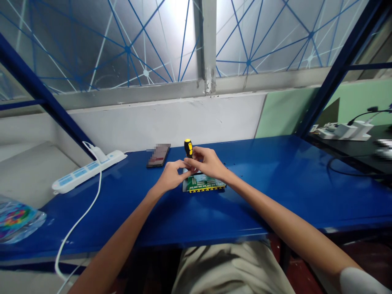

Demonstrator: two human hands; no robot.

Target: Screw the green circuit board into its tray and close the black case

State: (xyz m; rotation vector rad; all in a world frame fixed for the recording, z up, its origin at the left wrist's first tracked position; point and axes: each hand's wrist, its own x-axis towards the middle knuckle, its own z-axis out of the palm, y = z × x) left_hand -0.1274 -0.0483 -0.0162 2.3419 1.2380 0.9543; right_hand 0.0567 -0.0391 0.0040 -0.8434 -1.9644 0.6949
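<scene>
Blue workbench (275, 192). White power strip (88, 169) at the far left, its white cable (80, 220) trailing over the front edge. Dark phone (158, 155) lying flat near the wall (screen blurred). Colourful plastic bag (16, 218) at the left edge. White chargers (344, 131) on the neighbouring black table (355, 157).

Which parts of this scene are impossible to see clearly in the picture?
All in the head view:
- Screwdriver: only the yellow and black handle shows; the right hand and left hand hide the shaft and tip.
- Circuit board: its far part is under the hands; the parts on it are too small to tell.
- Phone: its face is blurred.
- Colourful bag: cut off by the left edge.
- Thing at the right edge: blurred.
</scene>
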